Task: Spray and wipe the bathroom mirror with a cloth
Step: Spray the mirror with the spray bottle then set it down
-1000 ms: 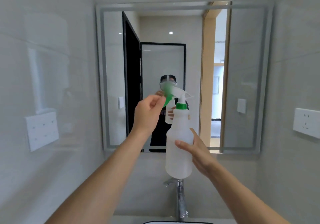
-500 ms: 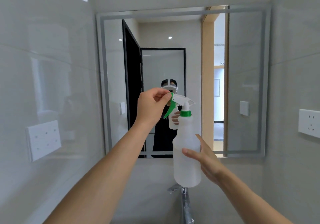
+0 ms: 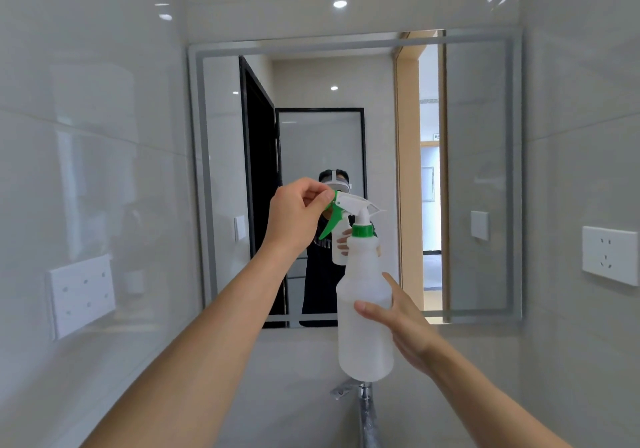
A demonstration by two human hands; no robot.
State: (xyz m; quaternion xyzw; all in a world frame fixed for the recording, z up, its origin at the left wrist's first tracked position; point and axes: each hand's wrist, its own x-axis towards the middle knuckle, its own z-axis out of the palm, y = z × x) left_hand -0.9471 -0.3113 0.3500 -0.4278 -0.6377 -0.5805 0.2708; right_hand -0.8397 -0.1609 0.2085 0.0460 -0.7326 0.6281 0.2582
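A white spray bottle [image 3: 363, 312] with a green collar and green trigger is held upright in front of the bathroom mirror [image 3: 478, 157]. My right hand [image 3: 401, 323] grips the bottle's body from the right, thumb on its front. My left hand [image 3: 298, 215] pinches the green nozzle tip at the front of the spray head. The mirror is framed by a grey band and reflects me with the bottle. No cloth is in view.
A chrome tap [image 3: 363, 409] stands below the bottle. A white socket plate [image 3: 81, 293] sits on the left tiled wall and another socket [image 3: 609, 259] on the right wall. Glossy tiles surround the mirror.
The view has tilted up and the bottle sits lower in frame. My left hand has gone from reaching at the spray head to pinching the nozzle tip. My right hand keeps its grip.
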